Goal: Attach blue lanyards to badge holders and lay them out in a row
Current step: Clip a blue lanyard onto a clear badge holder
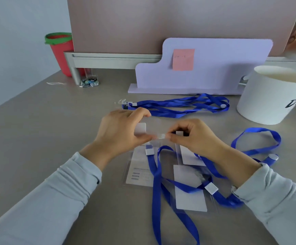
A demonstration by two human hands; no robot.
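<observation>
My left hand (122, 129) holds a clear badge holder (141, 129) with a white card above the desk. My right hand (195, 137) pinches a clear lanyard clip (161, 136) against the holder's edge. A blue lanyard (157, 183) hangs from there down across the desk toward me. Under my hands lie several badge holders with white cards (190, 200) and a printed one (140, 174). A bundle of blue lanyards (179, 105) lies farther back, and another lanyard loop (260, 142) lies to the right.
A white paper tub (271, 96) stands at the right. A lilac stand (205, 68) with a pink sticky note (183, 59) is behind the lanyards. A red bucket (62, 52) and a small packet (89, 83) sit at back left, by the partition. A person is partly visible at the far right.
</observation>
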